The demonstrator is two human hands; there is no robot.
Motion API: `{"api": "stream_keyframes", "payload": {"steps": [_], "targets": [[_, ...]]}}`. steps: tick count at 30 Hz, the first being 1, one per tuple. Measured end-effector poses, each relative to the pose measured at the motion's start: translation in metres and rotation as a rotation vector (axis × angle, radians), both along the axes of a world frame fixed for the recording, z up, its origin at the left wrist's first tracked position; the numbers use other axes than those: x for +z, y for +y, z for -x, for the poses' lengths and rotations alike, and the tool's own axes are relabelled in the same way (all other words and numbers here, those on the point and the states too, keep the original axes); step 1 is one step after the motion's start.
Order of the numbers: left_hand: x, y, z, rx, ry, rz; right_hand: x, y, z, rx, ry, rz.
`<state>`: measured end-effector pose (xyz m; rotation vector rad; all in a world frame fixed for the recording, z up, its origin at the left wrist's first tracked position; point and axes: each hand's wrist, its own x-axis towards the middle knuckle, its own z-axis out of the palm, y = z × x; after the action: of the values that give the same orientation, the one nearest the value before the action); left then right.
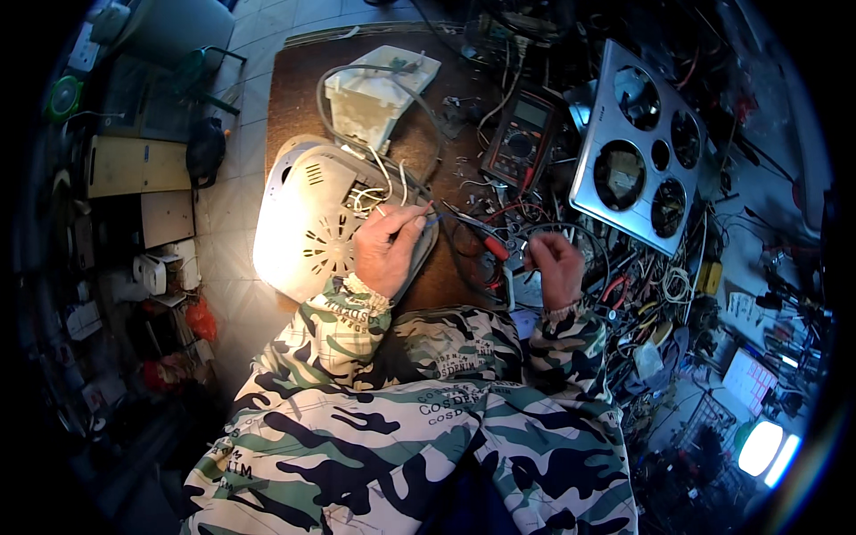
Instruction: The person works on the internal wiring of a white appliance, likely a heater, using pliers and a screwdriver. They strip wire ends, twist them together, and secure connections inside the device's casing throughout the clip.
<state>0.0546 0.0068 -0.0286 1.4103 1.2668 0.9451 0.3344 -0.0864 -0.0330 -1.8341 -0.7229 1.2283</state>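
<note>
On the brown wooden workbench (294,98) we rest our left hand (385,247) on the white rounded plastic appliance housing (312,218), fingers pinched on a thin blue-tipped wire (430,218) near its bundle of white wires (374,192). Our right hand (555,265), well apart to the right, is closed around a black cable loop (584,234). Farther off lie a dark handheld multimeter (524,134) and a silver metal stove panel with round holes (644,147).

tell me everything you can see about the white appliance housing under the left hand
The white housing looks like plastic: a rounded shell lying flat at the left edge of the brown workbench, partly overhanging it. It shows radial vent slots and an opening with pale wires coming out. The left hand rests on its right side.
</note>
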Motion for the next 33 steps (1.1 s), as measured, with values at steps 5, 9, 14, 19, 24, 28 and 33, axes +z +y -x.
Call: {"api": "stream_keyframes", "payload": {"steps": [5, 9, 14, 19, 24, 28, 33], "targets": [[-0.001, 0.0, 0.0, -0.019, -0.003, 0.039, -0.047, -0.09, 0.001, 0.319, -0.588, -0.028], [-0.004, 0.002, 0.007, -0.036, -0.027, 0.091, -0.062, -0.105, 0.026, 0.383, -0.789, 0.012], [-0.008, 0.001, 0.009, -0.009, -0.057, 0.18, -0.058, -0.066, 0.016, 0.346, -0.955, -0.123], [-0.002, 0.004, 0.006, 0.043, 0.173, -0.117, -0.049, -0.038, -0.002, 0.5, -0.956, 0.148], [0.031, 0.009, -0.002, 0.102, 0.487, -0.264, -0.02, -0.041, 0.01, 0.645, -1.023, 0.365], [0.032, 0.011, 0.004, 0.083, 0.533, -0.392, -0.024, -0.044, 0.013, 0.66, -1.059, 0.46], [0.016, 0.011, 0.0, 0.185, 0.2, -0.296, -0.036, -0.036, 0.008, 0.678, -1.087, 0.404]]}}
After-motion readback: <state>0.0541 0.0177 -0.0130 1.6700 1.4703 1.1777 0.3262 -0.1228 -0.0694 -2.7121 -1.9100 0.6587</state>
